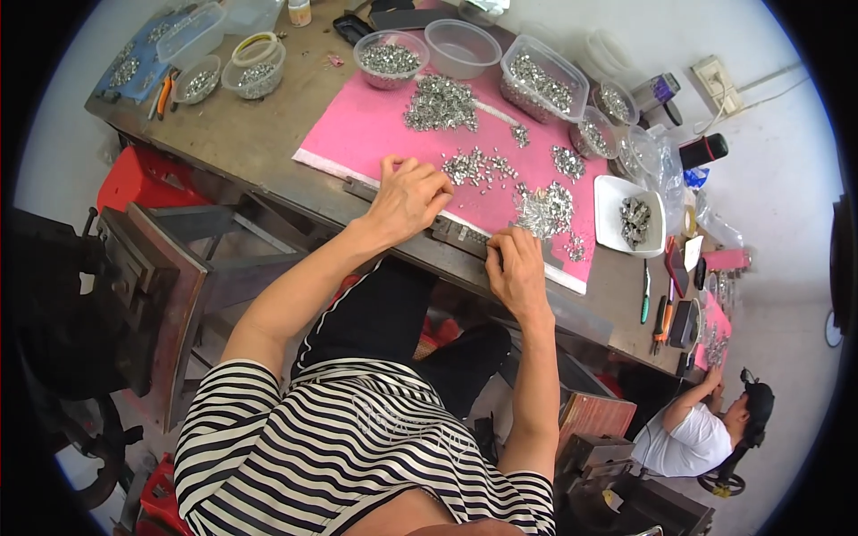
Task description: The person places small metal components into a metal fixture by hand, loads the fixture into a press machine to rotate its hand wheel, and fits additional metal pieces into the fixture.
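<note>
Along the near edge of the worktable lies a narrow dark metal bar (460, 235) with small pieces set in it. My left hand (407, 198) is closed over the bar's left part, fingers bent and tips together; whatever they hold is hidden. At the bar's right part, my right hand (518, 275) has its fingers curled in a pinch, with its contents also hidden. On the pink sheet (357, 125) just beyond, loose small silvery metal parts (478, 168) lie near my left hand. A pile of thin pins and small parts (543, 210) sits beyond my right hand.
Clear plastic tubs (391, 58) of metal parts line the far side. A white square dish (630, 192) stands right, near orange-handled pliers (661, 322). Left are more orange-handled pliers (164, 94) and a red stool (147, 179). Another person (702, 429) works at far right.
</note>
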`<state>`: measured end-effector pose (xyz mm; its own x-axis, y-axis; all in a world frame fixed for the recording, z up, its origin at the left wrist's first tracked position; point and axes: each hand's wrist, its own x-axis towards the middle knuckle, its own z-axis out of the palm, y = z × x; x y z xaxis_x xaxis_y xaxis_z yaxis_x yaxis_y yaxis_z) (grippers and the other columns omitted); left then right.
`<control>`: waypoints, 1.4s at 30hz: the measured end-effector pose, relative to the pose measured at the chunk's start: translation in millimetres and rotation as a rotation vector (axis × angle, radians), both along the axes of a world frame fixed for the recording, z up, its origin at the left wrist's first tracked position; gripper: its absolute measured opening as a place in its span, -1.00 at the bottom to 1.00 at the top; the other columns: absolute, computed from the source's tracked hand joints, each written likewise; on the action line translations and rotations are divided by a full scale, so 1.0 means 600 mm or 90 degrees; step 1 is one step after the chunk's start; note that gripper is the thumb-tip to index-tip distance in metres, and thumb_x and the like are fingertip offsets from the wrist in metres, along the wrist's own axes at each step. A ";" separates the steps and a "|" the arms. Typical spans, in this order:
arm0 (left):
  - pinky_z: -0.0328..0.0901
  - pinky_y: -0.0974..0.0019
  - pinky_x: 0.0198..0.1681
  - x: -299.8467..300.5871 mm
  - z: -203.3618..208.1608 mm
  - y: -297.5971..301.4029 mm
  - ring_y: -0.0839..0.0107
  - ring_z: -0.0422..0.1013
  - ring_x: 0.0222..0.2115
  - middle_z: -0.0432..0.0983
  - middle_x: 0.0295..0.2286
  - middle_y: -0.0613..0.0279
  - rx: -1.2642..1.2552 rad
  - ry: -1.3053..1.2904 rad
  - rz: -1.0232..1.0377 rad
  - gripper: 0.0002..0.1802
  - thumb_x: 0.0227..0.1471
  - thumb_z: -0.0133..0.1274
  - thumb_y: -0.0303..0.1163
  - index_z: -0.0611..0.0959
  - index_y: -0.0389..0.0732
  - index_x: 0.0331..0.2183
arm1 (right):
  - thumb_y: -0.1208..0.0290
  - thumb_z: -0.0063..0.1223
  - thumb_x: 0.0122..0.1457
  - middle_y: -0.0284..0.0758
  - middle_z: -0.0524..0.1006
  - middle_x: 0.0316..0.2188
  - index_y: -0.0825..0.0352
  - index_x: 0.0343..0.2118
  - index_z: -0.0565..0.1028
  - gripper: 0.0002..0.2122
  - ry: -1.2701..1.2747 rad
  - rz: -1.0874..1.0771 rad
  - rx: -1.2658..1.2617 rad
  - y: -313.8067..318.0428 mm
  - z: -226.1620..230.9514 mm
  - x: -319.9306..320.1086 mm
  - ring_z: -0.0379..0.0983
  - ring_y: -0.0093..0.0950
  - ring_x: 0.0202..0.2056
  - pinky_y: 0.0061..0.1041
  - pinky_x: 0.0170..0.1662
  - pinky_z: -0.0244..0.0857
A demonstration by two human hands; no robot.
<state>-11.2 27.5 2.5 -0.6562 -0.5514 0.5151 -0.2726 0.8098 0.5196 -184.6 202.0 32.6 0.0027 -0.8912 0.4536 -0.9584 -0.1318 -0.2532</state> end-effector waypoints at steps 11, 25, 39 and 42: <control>0.05 -0.14 0.10 -0.037 -0.004 0.003 0.25 0.39 -0.21 0.53 -0.39 0.33 -0.034 -0.092 -0.025 -0.89 0.01 0.23 -0.30 0.73 -0.10 -0.40 | 0.58 0.13 0.14 -0.23 0.49 -0.36 0.33 -0.28 0.59 -0.90 -0.063 -0.040 -0.037 -0.120 -0.014 -0.023 0.46 -0.22 -0.27 -0.25 -0.18 0.27; 0.04 -0.10 0.08 -0.034 0.004 -0.005 0.28 0.39 -0.23 0.52 -0.41 0.34 0.032 -0.111 -0.072 -0.92 0.01 0.21 -0.31 0.72 -0.07 -0.42 | 0.54 0.12 0.15 -0.20 0.48 -0.35 0.34 -0.31 0.50 -0.94 -0.052 -0.025 -0.031 -0.130 -0.026 -0.037 0.44 -0.18 -0.26 -0.22 -0.16 0.22; 0.01 -0.24 0.06 -0.035 0.013 -0.016 0.19 0.41 -0.20 0.53 -0.42 0.32 0.049 -0.104 -0.147 -0.93 -0.02 0.23 -0.30 0.71 -0.03 -0.43 | 0.62 0.14 0.11 -0.20 0.45 -0.29 0.36 -0.28 0.44 -0.86 -0.028 -0.041 -0.008 0.014 -0.013 0.001 0.39 -0.20 -0.22 -0.25 -0.13 0.25; 0.01 -0.24 0.06 -0.035 0.016 -0.019 0.19 0.40 -0.20 0.53 -0.43 0.32 0.068 -0.123 -0.153 -0.91 -0.02 0.25 -0.28 0.71 -0.04 -0.43 | 0.62 0.15 0.11 -0.21 0.46 -0.27 0.36 -0.27 0.45 -0.85 -0.018 -0.041 -0.003 0.016 -0.013 0.002 0.40 -0.20 -0.21 -0.25 -0.13 0.25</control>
